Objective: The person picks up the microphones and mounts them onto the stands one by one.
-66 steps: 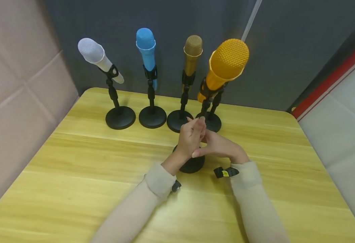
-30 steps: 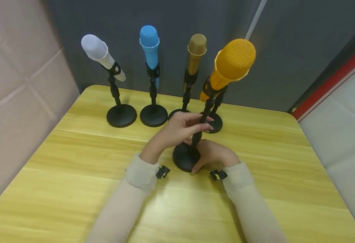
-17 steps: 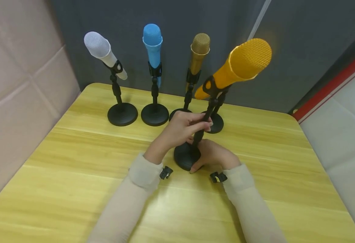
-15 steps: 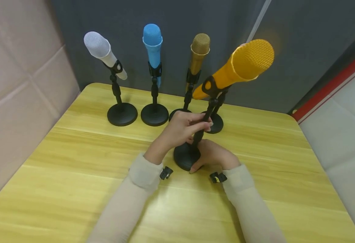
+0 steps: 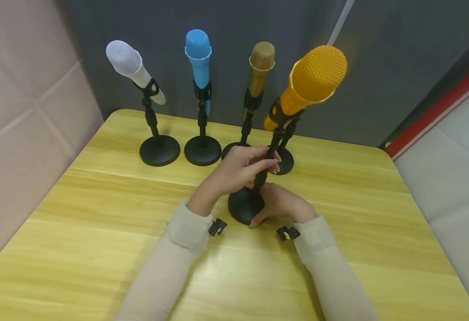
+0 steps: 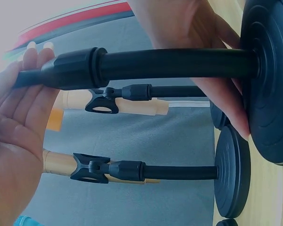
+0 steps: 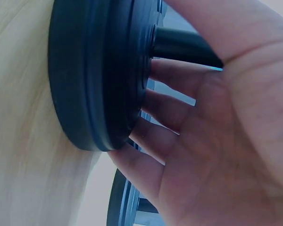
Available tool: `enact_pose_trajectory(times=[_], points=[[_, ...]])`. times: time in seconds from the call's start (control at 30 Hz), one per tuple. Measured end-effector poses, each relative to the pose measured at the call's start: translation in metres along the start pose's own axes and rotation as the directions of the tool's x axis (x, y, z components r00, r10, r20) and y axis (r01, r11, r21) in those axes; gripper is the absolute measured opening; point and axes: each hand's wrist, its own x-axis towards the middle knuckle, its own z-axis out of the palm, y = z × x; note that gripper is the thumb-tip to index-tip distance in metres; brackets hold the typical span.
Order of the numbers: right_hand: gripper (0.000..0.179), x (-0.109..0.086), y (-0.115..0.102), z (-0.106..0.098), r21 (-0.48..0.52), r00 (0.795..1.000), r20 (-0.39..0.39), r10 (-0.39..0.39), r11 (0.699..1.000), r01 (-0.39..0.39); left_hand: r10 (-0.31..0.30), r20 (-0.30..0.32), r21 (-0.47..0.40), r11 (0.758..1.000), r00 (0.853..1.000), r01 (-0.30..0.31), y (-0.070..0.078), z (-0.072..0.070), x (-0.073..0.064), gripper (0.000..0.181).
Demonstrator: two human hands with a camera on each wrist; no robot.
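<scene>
An orange microphone [image 5: 316, 76] leans up and right in the clip of a black desktop microphone stand [image 5: 245, 206]. My left hand [image 5: 236, 171] holds the upper pole between thumb and fingers, just below the clip. In the left wrist view, those fingers meet the thin rod [image 6: 28, 78] above the thick collar. Low on the right, my right hand [image 5: 284, 203] grips the round base, thumb on its near edge. The right wrist view has my right fingers [image 7: 141, 165] against the base's rim and top, beside the pole.
Behind stand a white microphone [image 5: 125, 60], a blue microphone [image 5: 198, 53] and a gold microphone [image 5: 260, 67], each on a black stand. Another stand base [image 5: 284, 161] is partly hidden behind the orange one. A dark panel [image 5: 146, 26] backs the wooden table [image 5: 98, 232].
My left hand has shifted from being bunched against my right hand to holding the upper pole. The orange microphone swung rightward, then partly back left. My right hand stays at the base.
</scene>
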Motion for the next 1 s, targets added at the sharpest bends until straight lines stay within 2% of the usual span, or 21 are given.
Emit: enact_pose_trajectory(times=[0.2, 0.3, 0.43, 0.53, 0.6, 0.7, 0.83, 1.0], points=[[0.097, 0.001, 0.001, 0.0, -0.005, 1.0, 0.002, -0.007, 1.0, 0.007, 0.03, -0.02, 0.038, 0.999, 0.999, -0.029, 0.0, 0.0, 0.0, 0.014], [0.097, 0.002, 0.002, 0.0, -0.004, 1.0, 0.002, -0.009, 1.0, 0.009, 0.023, -0.023, 0.038, 0.999, 0.999, -0.022, 0.001, 0.0, 0.0, 0.014], [0.096, 0.001, 0.002, 0.0, 0.003, 1.0, -0.006, -0.016, 1.0, 0.016, -0.059, -0.006, -0.011, 0.998, 0.998, 0.059, 0.003, -0.002, 0.0, 0.017], [0.099, 0.001, 0.002, 0.0, 0.002, 1.0, -0.005, -0.021, 1.0, 0.021, -0.141, 0.027, -0.061, 0.988, 0.99, 0.142, 0.004, -0.004, -0.001, 0.024], [0.101, 0.0, 0.002, 0.0, -0.002, 1.0, -0.001, -0.019, 1.0, 0.019, -0.174, 0.043, -0.076, 0.981, 0.984, 0.177, 0.004, -0.005, -0.002, 0.03], [0.104, -0.001, 0.001, 0.001, -0.003, 1.0, 0.0, -0.016, 1.0, 0.016, -0.183, 0.064, -0.099, 0.977, 0.981, 0.189, 0.001, -0.007, -0.003, 0.036], [0.107, -0.001, 0.002, 0.001, 0.0, 0.999, -0.01, -0.032, 1.0, 0.032, -0.18, 0.089, -0.103, 0.977, 0.98, 0.189, -0.004, -0.009, -0.002, 0.034], [0.106, -0.001, 0.002, 0.0, -0.006, 0.999, -0.015, -0.04, 0.999, 0.04, -0.234, 0.155, -0.128, 0.958, 0.96, 0.255, -0.015, -0.009, -0.002, 0.026]])
